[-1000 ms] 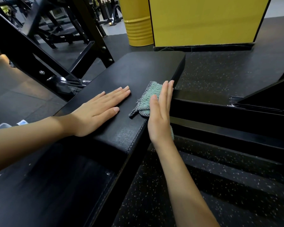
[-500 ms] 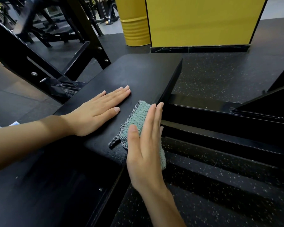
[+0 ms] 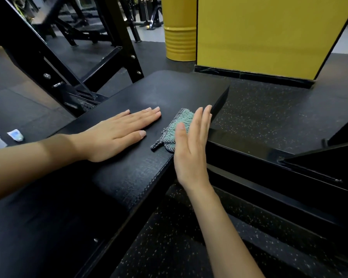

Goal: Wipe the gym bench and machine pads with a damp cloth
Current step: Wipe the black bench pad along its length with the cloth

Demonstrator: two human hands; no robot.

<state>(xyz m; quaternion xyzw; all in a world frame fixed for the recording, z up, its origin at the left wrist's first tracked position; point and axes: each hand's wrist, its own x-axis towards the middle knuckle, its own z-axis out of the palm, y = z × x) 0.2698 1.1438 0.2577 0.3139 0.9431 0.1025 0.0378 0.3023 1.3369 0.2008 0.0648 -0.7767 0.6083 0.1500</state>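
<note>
A black padded gym bench [image 3: 165, 91] runs from the lower left toward the middle. My left hand [image 3: 121, 133] lies flat on its top, fingers together, holding nothing. A teal cloth [image 3: 179, 123] with a checked border is draped over the bench's right edge. My right hand [image 3: 193, 145] presses on it with straight fingers, the palm against the pad's side, so part of the cloth is hidden beneath it.
A black machine frame [image 3: 48, 63] slants up at the left. A yellow drum [image 3: 180, 33] and a yellow panel [image 3: 269, 33] stand behind the bench. Black steel rails [image 3: 269, 173] lie to the right on the speckled rubber floor [image 3: 269, 109]. A small packet [image 3: 15, 135] lies at the left.
My right hand has slid the cloth forward along the bench's right edge again, after pulling it back toward me half a second ago. My left hand has stayed flat in place.
</note>
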